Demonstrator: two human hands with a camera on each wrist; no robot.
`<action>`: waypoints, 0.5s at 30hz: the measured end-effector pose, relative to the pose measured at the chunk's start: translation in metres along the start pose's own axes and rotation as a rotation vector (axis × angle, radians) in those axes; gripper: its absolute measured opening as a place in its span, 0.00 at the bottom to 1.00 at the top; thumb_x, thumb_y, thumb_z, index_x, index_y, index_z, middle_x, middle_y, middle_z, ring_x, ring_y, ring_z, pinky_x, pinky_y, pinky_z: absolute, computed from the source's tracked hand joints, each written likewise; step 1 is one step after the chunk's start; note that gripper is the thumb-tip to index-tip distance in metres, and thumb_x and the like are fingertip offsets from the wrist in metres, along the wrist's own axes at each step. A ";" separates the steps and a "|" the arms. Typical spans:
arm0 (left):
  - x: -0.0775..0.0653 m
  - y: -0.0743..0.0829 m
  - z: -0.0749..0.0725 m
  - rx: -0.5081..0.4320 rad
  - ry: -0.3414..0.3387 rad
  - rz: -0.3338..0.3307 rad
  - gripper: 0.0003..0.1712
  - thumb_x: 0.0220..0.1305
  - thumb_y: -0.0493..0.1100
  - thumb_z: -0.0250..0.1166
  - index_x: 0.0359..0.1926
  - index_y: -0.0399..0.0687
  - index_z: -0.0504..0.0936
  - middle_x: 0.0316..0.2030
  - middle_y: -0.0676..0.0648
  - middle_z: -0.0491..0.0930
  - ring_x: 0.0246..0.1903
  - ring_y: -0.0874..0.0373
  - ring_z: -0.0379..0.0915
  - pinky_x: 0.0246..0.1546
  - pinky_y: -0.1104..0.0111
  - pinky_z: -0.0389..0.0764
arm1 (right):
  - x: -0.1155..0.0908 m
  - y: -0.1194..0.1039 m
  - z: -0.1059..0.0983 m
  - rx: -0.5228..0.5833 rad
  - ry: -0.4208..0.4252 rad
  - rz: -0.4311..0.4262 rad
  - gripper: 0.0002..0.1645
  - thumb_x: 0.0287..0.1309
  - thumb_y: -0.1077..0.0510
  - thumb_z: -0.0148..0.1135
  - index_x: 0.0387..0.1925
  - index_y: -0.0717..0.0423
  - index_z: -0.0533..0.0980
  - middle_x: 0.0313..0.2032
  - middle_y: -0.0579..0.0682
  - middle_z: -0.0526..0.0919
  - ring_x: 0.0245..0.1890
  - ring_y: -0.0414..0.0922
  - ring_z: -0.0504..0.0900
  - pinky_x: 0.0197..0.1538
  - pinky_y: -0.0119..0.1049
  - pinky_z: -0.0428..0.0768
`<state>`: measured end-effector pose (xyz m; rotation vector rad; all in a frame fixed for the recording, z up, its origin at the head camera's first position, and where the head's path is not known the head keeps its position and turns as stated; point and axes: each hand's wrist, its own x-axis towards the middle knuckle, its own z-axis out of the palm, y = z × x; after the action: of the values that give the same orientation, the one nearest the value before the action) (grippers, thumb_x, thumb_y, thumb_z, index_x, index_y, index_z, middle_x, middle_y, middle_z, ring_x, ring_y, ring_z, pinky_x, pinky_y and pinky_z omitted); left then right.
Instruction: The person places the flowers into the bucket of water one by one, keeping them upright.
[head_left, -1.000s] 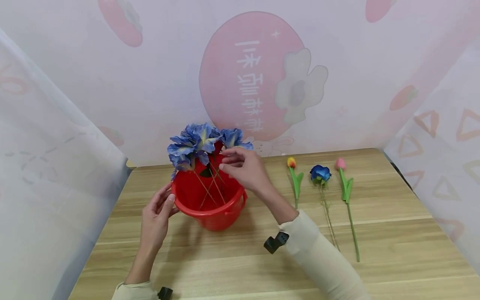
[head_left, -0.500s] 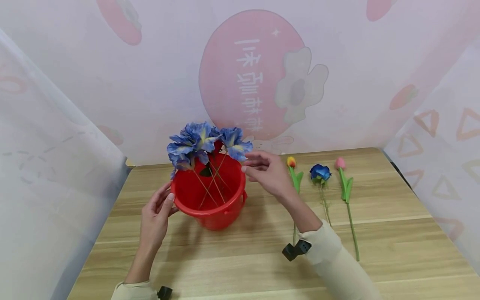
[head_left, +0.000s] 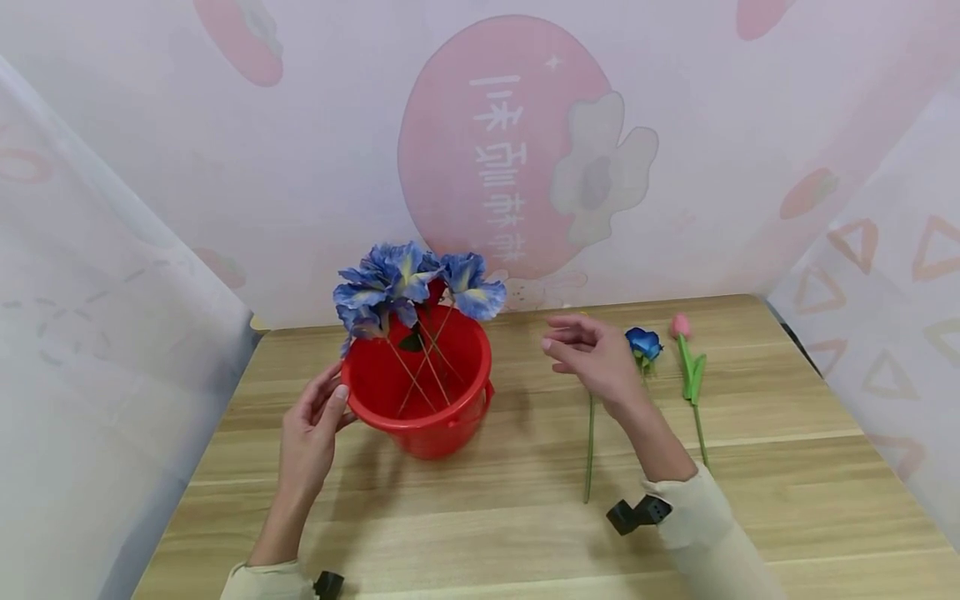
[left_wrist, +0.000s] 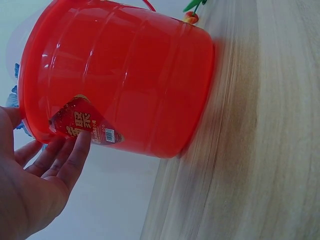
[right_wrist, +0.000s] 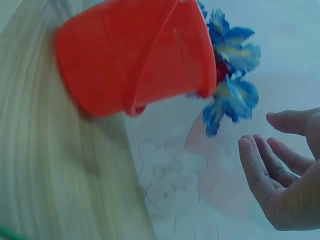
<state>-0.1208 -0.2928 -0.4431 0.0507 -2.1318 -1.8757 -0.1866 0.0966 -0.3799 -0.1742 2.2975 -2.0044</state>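
Observation:
A red bucket (head_left: 435, 433) stands on the wooden table, also filling much of the left wrist view. Blue artificial irises (head_left: 405, 283) with thin brown stems lean in it, blooms above its far rim. A dark red bloom is mostly hidden behind them. My left hand (head_left: 313, 429) holds the bucket's left rim, thumb on the edge and fingers against the labelled outer wall (left_wrist: 82, 120). To the right of the bucket, my right hand (head_left: 596, 358) is in the air with loosely bent fingers and nothing in them. It hides most of a tulip whose green stem (head_left: 589, 458) shows below.
Right of that stem lie a blue rose (head_left: 644, 343), partly behind my right hand and arm, and a pink tulip (head_left: 680, 326) with green leaves. A printed cloth backdrop (head_left: 337, 150) rises behind the table (head_left: 450, 533) and along both sides.
My right hand has moved away from the irises to the right, over the red-and-yellow tulip and partly over the blue rose. The left hand has stayed on the bucket's rim.

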 end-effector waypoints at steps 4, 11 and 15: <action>0.000 -0.001 0.000 -0.003 0.001 0.002 0.27 0.82 0.43 0.60 0.77 0.42 0.73 0.60 0.54 0.83 0.52 0.66 0.87 0.47 0.74 0.90 | -0.004 0.011 -0.015 -0.014 0.022 0.031 0.27 0.72 0.58 0.70 0.67 0.62 0.78 0.59 0.66 0.85 0.49 0.42 0.91 0.49 0.37 0.93; 0.000 -0.001 0.000 0.000 0.007 0.000 0.27 0.82 0.44 0.60 0.76 0.43 0.73 0.60 0.54 0.83 0.52 0.66 0.87 0.47 0.74 0.90 | -0.010 0.033 -0.032 -0.039 0.041 0.093 0.28 0.72 0.58 0.70 0.68 0.64 0.77 0.58 0.67 0.84 0.44 0.37 0.90 0.48 0.35 0.92; 0.000 0.000 0.001 -0.002 0.008 -0.006 0.27 0.82 0.44 0.60 0.76 0.43 0.73 0.60 0.53 0.83 0.52 0.65 0.87 0.48 0.74 0.90 | -0.011 0.047 -0.039 -0.055 0.040 0.118 0.29 0.72 0.58 0.70 0.69 0.65 0.76 0.60 0.69 0.84 0.46 0.40 0.90 0.50 0.38 0.93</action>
<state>-0.1208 -0.2919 -0.4430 0.0639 -2.1271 -1.8774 -0.1822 0.1431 -0.4211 -0.0018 2.3283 -1.9069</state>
